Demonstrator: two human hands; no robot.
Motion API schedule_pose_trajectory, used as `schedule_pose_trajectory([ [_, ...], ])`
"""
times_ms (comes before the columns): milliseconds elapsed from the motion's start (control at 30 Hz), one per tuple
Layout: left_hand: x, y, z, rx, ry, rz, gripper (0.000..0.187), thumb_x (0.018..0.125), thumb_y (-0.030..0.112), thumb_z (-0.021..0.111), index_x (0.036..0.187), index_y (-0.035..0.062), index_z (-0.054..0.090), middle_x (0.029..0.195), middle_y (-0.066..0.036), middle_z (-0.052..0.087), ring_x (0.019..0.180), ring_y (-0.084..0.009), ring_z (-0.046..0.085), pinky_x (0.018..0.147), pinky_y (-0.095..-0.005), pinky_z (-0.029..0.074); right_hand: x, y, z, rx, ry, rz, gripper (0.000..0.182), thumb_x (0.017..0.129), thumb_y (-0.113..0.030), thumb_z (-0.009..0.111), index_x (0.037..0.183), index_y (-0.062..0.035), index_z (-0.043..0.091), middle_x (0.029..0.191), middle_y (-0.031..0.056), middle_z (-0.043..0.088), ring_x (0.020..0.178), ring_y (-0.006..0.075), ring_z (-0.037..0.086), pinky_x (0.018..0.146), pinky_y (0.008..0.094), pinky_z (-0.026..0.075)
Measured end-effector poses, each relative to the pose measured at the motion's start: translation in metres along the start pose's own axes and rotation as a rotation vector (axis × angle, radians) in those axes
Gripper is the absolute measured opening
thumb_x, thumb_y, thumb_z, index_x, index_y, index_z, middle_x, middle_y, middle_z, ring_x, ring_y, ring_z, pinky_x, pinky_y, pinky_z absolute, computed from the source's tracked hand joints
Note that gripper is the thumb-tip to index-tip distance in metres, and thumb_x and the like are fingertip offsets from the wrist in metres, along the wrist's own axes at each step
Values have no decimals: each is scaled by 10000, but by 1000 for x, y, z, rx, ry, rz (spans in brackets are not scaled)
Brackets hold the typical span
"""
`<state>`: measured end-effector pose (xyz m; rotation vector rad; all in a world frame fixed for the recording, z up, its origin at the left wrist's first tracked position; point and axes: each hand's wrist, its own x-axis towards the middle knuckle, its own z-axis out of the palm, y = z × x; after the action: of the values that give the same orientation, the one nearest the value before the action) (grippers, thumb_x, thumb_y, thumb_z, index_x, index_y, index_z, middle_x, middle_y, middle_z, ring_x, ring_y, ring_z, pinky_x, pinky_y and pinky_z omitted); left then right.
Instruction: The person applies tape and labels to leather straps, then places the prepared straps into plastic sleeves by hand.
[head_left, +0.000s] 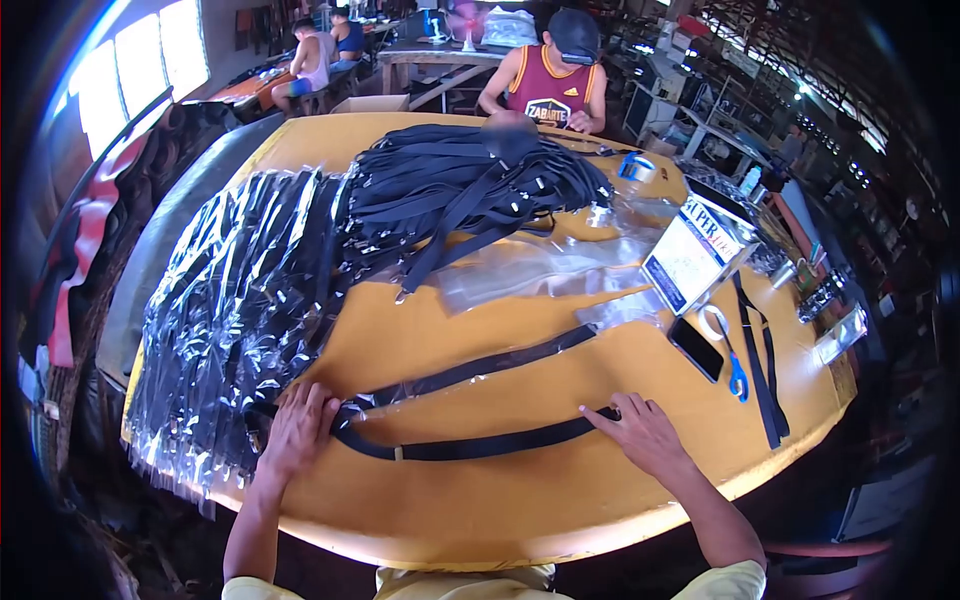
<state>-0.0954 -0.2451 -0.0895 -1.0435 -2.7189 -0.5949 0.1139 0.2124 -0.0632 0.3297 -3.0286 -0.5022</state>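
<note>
The left hand (298, 428) lies flat, its grip spread, pressing one end of the black strap (470, 447) in its clear sleeve. The right hand (642, 430), fingers spread, touches the other end. The strap lies looped on the yellow bench (520, 500).

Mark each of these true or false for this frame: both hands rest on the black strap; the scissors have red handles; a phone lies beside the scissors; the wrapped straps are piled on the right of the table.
1. Both hands rest on the black strap: true; the left hand presses one end, the right hand the other.
2. The scissors have red handles: false, they are blue.
3. A phone lies beside the scissors: true.
4. The wrapped straps are piled on the right of the table: false, on the left.
</note>
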Motion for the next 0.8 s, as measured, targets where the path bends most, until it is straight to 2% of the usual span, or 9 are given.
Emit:
schedule_pose_trajectory([
  [167,-6,1,5,4,85,-19,123,994,148,552,1035,33,565,973,-163,572,938,-363,547,847,-473,415,7,16,-26,203,-156,56,588,841,-19,588,1403,-191,569,1120,102,591,1011,260,612,807,386,503],
  [233,-8,5,2,23,63,-59,134,975,121,566,1082,41,576,1027,-147,571,996,-338,530,876,-465,406,15,29,-37,476,-284,106,551,830,-41,593,1375,-123,573,1096,148,627,988,328,644,829,443,523],
  [267,-7,10,0,19,71,-45,134,975,121,566,1082,41,576,1027,-147,571,996,-338,530,876,-465,406,20,36,-42,469,-278,120,551,830,-41,593,1375,-123,573,1096,148,627,988,328,644,829,443,523],
  [333,-4,23,-6,21,162,32,169,956,83,571,1120,48,579,1069,-160,573,1022,-349,532,905,-461,406,36,48,-49,470,-144,207,458,860,-109,585,1317,-111,615,1071,172,674,986,387,655,842,471,527],
  [467,-11,49,-21,-62,177,11,258,923,8,565,1179,33,586,1189,-200,578,1107,-385,546,968,-470,421,90,81,-46,516,-17,322,387,881,-137,569,1257,-95,654,1058,167,707,1000,385,661,861,476,529],
  [533,-22,47,-13,-105,192,-32,299,912,-26,549,1208,11,582,1253,-223,569,1164,-415,549,995,-478,437,121,103,-15,463,126,429,351,886,-184,583,1213,-102,682,1049,153,728,1004,359,678,865,460,536],
  [667,-39,53,-4,-168,234,-82,358,891,-93,493,1230,-12,577,1320,-237,551,1219,-421,542,992,-467,463,188,115,10,578,192,564,355,878,-239,629,1205,-116,689,1091,141,730,1030,333,687,891,431,541],
  [733,-43,55,0,-360,250,-214,406,859,-130,450,1230,-24,575,1342,-245,539,1230,-430,540,1029,-473,451,222,113,25,710,288,708,378,863,-282,672,1206,-123,686,1102,125,732,1048,316,690,927,430,538],
  [800,-44,50,5,-343,293,-199,470,800,-156,417,1225,-31,575,1335,-253,546,1224,-437,545,1005,-454,473,253,109,53,686,352,752,390,859,-299,687,1210,-130,683,1123,121,729,1056,315,689,936,436,537],
])
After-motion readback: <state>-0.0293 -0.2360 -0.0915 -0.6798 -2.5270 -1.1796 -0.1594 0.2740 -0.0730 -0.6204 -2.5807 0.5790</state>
